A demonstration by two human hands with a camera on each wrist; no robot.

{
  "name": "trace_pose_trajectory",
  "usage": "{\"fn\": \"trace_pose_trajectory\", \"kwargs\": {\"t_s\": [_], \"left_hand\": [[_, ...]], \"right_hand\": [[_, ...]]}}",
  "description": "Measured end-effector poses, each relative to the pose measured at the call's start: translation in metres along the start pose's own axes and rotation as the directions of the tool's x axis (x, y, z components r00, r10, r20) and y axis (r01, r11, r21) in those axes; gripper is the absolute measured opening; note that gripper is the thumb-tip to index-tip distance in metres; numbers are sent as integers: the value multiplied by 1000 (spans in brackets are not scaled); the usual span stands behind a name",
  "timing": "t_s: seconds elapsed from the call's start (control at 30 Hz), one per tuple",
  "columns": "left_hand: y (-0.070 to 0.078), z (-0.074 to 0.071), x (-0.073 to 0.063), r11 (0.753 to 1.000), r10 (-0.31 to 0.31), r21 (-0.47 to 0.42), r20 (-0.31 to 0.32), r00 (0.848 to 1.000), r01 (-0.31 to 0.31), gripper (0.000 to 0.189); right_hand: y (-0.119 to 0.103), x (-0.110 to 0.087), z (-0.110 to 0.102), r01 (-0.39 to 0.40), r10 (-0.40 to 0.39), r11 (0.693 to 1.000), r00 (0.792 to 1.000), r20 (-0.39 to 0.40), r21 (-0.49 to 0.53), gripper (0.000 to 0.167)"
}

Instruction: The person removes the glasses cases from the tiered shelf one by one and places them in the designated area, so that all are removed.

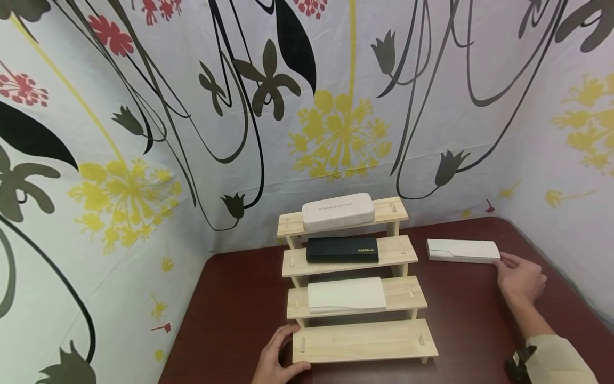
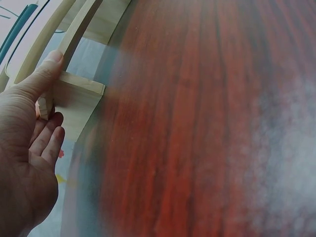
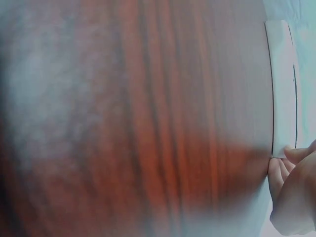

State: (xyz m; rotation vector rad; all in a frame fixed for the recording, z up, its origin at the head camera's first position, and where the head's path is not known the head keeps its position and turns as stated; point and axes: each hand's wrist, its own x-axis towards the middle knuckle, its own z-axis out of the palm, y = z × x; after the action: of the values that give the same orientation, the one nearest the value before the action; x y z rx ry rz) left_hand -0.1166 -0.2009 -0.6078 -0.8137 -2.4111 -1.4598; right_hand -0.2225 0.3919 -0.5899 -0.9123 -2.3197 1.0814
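Observation:
A four-tier wooden display stand (image 1: 364, 342) stands on the table, seen at the middle of the head view. My left hand (image 1: 279, 356) grips the left end of its lowest tier, thumb at the front edge and fingers behind; the left wrist view shows that grip on the wood (image 2: 79, 84). To the right of the stand, a white glasses case (image 1: 462, 250) lies flat on the table. My right hand (image 1: 522, 277) pinches the case's right end between thumb and fingers. In the right wrist view the case (image 3: 283, 89) extends away from the fingertips.
On the stand's tiers, top down, rest a rounded whitish glasses case (image 1: 338, 212), a black case (image 1: 342, 250) with gold lettering and a flat cream case (image 1: 346, 295). The dark red table (image 1: 230, 309) meets flower-patterned cloth (image 1: 192, 133) at the back and sides.

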Motion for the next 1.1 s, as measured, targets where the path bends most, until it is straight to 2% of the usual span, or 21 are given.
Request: {"fn": "trace_pose_trajectory", "kwargs": {"t_s": [0.2,0.37,0.6,0.9,1.1], "left_hand": [[-1,0,0,1000,19,-3,-2,1000,-19,76],[-2,0,0,999,32,2,-2,999,-32,77],[-1,1,0,1000,-2,-9,-5,1000,2,76],[-4,1,-1,999,33,18,-6,999,-33,75],[0,1,-1,1000,-18,-14,-3,1000,18,74]], "right_hand": [[-1,5,-1,-30,30,1000,1000,-4,-6,37],[-2,6,-2,-26,25,999,999,-27,-26,36],[-3,6,-2,-37,36,999,999,-21,-29,39],[-5,9,0,-74,74,997,996,-40,-19,37],[-9,12,0,-109,109,994,993,-42,-15,35]]}}
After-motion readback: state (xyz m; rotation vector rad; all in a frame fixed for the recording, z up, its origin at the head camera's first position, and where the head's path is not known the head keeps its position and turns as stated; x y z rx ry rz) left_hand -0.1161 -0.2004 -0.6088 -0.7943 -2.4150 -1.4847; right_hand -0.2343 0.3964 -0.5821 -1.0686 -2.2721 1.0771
